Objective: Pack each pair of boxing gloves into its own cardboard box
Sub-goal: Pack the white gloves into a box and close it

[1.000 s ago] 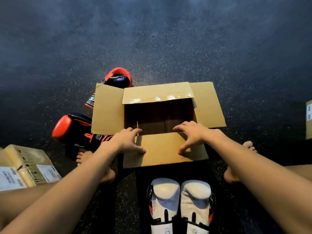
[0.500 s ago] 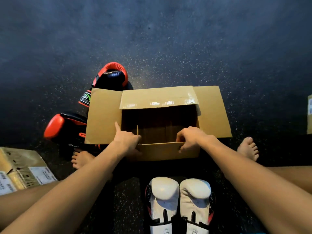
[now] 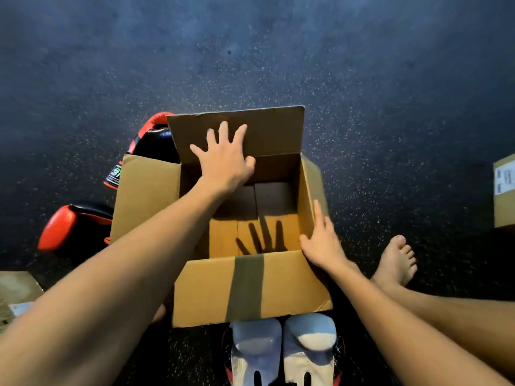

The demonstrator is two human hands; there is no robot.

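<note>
An open cardboard box [image 3: 250,291] stands on the dark floor in front of me, with nothing inside. My left hand [image 3: 224,160] presses flat with spread fingers against the far flap, which stands upright. My right hand [image 3: 322,242] lies with straight fingers along the right flap. A pair of white boxing gloves [image 3: 282,352] lies side by side just below the box's near flap. Two red and black boxing gloves lie to the left: one [image 3: 152,140] behind the box's far left corner, another red and black glove [image 3: 71,228] beside the left flap.
A labelled cardboard box [image 3: 504,190] stands at the right edge. Another cardboard box [image 3: 16,288] lies at the lower left edge. My bare foot [image 3: 395,263] rests on the floor right of the box. The floor is dark and speckled.
The box is nearer and the near flap now folds out toward me. My left hand has moved from the near edge to push the far flap up. My right hand has shifted to the right flap.
</note>
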